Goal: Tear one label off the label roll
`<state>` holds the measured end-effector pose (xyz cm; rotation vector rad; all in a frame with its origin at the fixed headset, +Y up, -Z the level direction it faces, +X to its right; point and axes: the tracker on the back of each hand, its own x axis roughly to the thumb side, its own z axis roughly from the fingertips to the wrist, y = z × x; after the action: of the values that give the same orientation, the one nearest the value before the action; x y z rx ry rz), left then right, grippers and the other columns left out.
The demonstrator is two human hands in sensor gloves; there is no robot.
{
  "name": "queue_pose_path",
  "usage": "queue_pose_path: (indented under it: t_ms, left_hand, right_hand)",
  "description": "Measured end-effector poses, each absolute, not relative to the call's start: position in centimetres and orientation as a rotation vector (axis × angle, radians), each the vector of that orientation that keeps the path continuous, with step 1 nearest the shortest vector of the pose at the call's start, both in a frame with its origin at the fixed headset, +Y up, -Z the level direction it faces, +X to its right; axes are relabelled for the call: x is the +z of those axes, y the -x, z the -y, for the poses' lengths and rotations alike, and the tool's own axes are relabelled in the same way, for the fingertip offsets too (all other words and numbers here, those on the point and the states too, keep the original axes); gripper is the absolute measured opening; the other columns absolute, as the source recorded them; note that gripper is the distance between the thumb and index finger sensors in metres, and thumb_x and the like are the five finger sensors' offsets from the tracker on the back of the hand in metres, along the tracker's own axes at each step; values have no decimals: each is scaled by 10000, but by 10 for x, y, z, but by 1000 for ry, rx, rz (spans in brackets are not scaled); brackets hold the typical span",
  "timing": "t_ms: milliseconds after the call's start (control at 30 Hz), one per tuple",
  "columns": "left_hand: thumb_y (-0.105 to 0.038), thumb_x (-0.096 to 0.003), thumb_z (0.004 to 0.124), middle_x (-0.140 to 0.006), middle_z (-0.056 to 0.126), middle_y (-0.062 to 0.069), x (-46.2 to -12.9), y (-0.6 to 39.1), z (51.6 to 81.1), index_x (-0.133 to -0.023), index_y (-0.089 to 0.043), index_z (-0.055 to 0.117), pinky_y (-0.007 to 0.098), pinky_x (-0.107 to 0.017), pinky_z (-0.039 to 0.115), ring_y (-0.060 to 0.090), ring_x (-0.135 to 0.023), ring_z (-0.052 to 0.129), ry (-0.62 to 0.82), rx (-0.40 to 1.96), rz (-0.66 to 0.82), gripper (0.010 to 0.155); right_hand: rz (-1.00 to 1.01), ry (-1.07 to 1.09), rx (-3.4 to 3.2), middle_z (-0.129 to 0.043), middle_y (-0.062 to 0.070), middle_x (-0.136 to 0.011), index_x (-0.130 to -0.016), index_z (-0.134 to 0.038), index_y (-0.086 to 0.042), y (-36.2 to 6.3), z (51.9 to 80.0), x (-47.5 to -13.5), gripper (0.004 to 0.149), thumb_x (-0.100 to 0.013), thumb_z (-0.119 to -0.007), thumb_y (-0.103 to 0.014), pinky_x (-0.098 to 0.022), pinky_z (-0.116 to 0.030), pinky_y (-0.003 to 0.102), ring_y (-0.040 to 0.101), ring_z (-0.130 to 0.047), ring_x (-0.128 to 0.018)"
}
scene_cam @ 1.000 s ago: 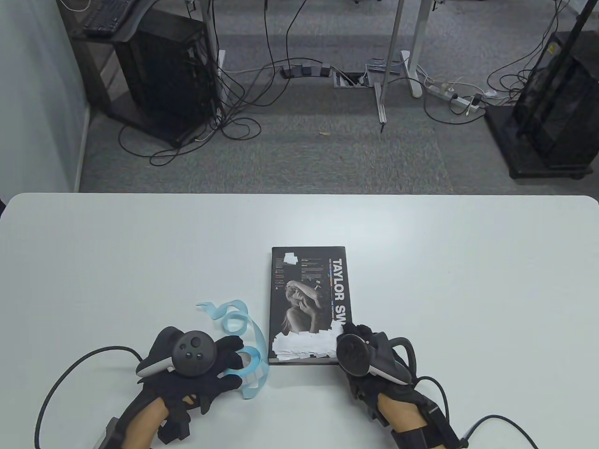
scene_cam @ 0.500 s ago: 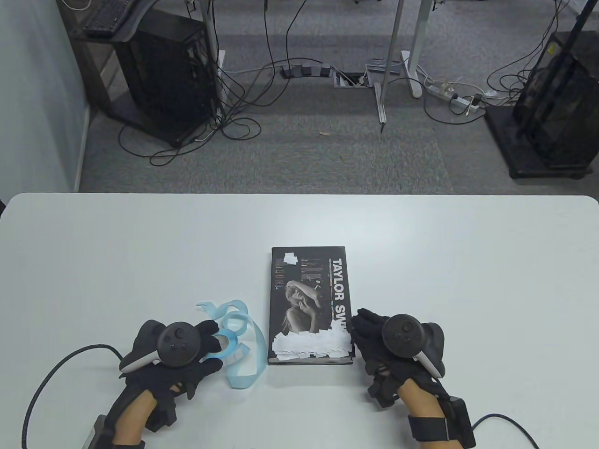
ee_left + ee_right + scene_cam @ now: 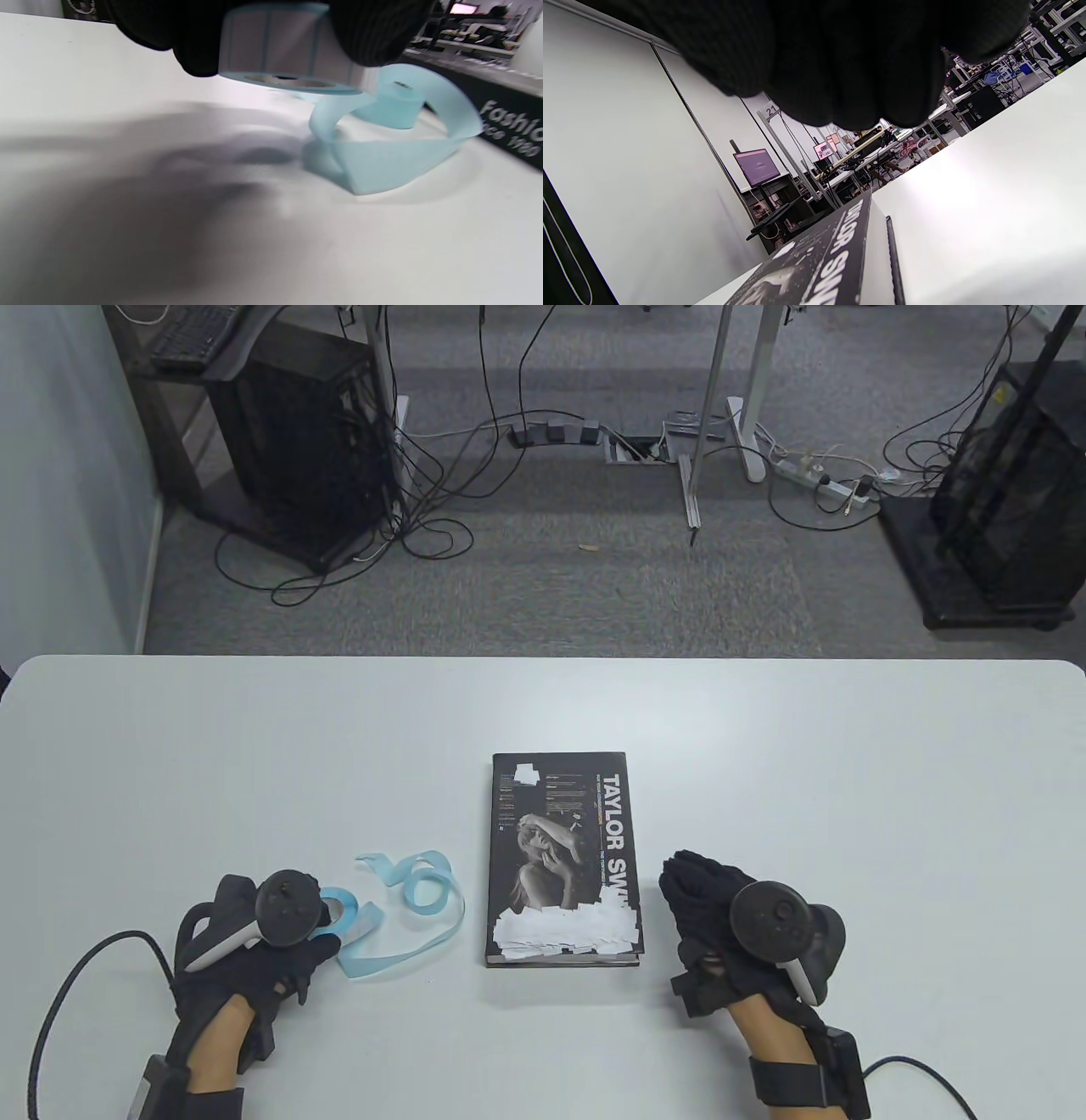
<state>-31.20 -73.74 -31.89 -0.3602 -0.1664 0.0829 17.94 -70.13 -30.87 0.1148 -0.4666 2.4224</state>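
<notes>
My left hand grips the label roll at the table's front left and holds it just above the surface. In the left wrist view the roll sits between my gloved fingers. A long light-blue backing strip trails from the roll in loops across the table, and it shows in the left wrist view. My right hand rests on the table right of the black book, fingers curled together, holding nothing that I can see. Several white labels are stuck on the book's near end.
The book's edge shows in the right wrist view. The white table stretches wide behind and to the right. Cables run from both wrists off the front edge.
My left hand has moved left with the roll, pulling the blue strip out along the table. My right hand has left the book's near corner and moved right onto the table.
</notes>
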Motion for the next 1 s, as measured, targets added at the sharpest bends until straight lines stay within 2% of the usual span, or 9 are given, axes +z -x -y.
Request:
queue_pose_path:
  t_ms: [300, 600, 1000]
  left_hand:
    - [-480, -470, 740, -1120, 480, 149, -324, 330, 753, -918, -120, 690, 528, -704, 609, 359, -981, 719, 422, 59, 69, 577]
    - [-487, -477, 724, -1123, 456, 146, -328, 335, 758, -929, -130, 677, 531, -707, 598, 350, -988, 707, 403, 32, 27, 578]
    - [-530, -496, 686, -1164, 339, 120, -324, 327, 759, -1063, -129, 528, 580, -723, 519, 373, -1068, 558, 514, -7, 16, 712]
  right_hand:
    - [449, -144, 2430, -1016, 150, -697, -633, -990, -97, -175, 703, -310, 372, -391, -902, -366, -506, -777, 561, 385, -1028, -600]
    - [438, -159, 2434, -1013, 150, -701, -638, -987, -99, -173, 703, -310, 374, -393, -899, -367, -508, -775, 561, 388, -1025, -602]
    - [426, -171, 2445, -1010, 151, -706, -640, -986, -99, -171, 703, -309, 375, -394, -898, -367, -507, -775, 562, 388, -1025, -603]
